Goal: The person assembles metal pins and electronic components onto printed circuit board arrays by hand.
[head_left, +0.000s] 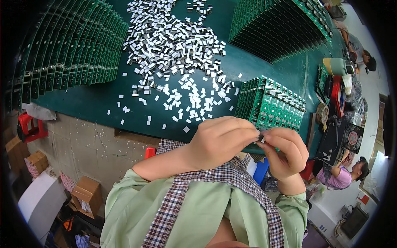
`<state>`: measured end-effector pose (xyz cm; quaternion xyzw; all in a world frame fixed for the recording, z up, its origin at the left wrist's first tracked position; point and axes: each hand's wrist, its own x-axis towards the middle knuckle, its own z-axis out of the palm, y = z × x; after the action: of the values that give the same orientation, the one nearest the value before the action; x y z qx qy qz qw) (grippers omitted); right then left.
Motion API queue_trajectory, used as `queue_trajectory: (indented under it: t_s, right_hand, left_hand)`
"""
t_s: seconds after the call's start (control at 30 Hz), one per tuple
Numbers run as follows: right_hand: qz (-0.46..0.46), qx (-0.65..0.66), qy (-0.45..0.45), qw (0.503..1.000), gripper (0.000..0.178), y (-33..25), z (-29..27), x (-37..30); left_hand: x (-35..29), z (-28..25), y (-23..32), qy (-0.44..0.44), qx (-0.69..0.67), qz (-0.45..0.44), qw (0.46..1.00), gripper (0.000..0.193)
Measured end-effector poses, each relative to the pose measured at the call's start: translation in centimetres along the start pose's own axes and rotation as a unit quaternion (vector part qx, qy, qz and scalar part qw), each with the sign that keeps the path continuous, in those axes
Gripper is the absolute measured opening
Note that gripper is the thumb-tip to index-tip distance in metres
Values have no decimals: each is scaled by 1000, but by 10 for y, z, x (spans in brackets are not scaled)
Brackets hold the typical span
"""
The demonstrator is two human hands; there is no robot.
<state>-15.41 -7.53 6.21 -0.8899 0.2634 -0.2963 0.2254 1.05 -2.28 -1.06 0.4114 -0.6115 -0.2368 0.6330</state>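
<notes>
A small black-and-white rectangular component (261, 139) is being pinched between the thumb and forefinger of the right hand (287, 151), whose other fingers are being kept curled. The bunched fingertips of the left hand (223, 138) are being held right at the component's left side; whether it is also being gripped by them cannot be told. Both hands are being held over the near edge of a dark green tabletop (91, 99).

Just beyond the right hand, a low block of upright green circuit boards with rows of ring-shaped outlines (281, 109) is being borne by the tabletop. To its left, loose small white rectangular pieces (194, 99) are being spread toward the near edge, and behind them a large heap of black-and-white components (173, 45) is being displayed. The heap is being flanked by a tall row of upright green circuit boards (74, 49) at far left and another tall green stack (277, 29) at upper right.

A pale green top (198, 206) and a plaid apron (167, 215) are being worn. Farther out, a person in a lilac top (337, 177) is being shown at right, and an open brown cardboard box (87, 190) is being seen at lower left.
</notes>
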Motion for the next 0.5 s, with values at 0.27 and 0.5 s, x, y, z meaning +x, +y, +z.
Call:
queue_trajectory:
  t_s: [0.27,0.5]
  right_hand:
    - [75,85,-61,992,24,14,3,12]
    - [146,121,-10,982,22,15,6,5]
  left_hand:
    - [5,-12,-9,-53,22,6,998,17]
    - [7,-9,-10,-35,-6,-74,997,16]
